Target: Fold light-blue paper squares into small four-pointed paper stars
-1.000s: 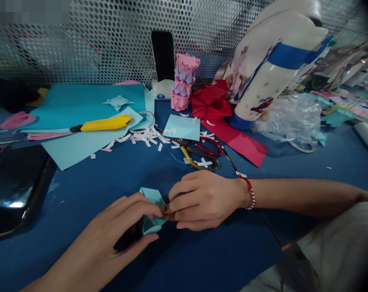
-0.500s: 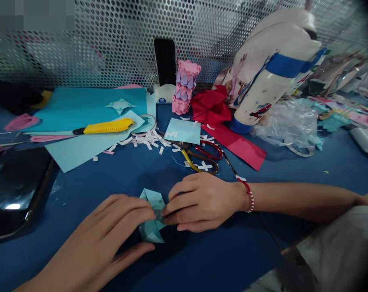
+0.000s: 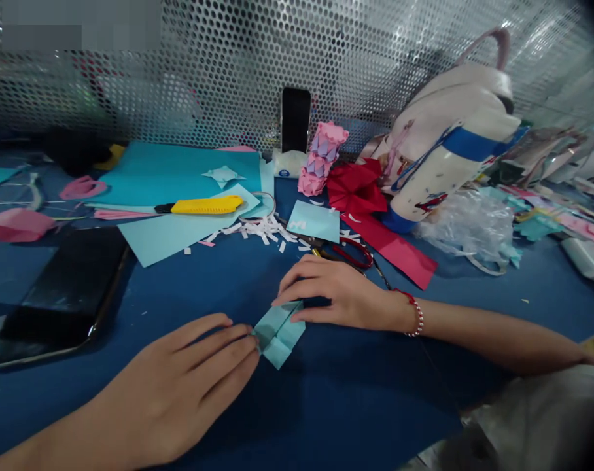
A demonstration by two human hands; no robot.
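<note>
A small folded light-blue origami paper [image 3: 280, 332] lies on the blue tabletop between my hands, its creased flaps facing up. My right hand [image 3: 333, 294], with a red and beaded bracelet at the wrist, pinches the paper's upper right edge between thumb and fingers. The fingers of my left hand [image 3: 193, 376] are stretched out, and their tips touch the paper's left edge; its thumb is hidden. Just beyond the right hand lie scissors [image 3: 353, 254], partly covered, and a light-blue paper square [image 3: 314, 221].
A yellow utility knife [image 3: 206, 205] rests on blue sheets [image 3: 179, 173]. White paper scraps [image 3: 262, 229] are scattered near the middle. Farther back stand a pink-and-purple paper column [image 3: 321, 157], a phone [image 3: 296, 119] and a bottle [image 3: 449, 167]. A large dark device [image 3: 61, 288] lies left.
The paper has been turned, and its flaps now lie flatter. My right hand has shifted to its upper right edge, while my left hand's fingers have straightened at its left edge. The view has shifted.
</note>
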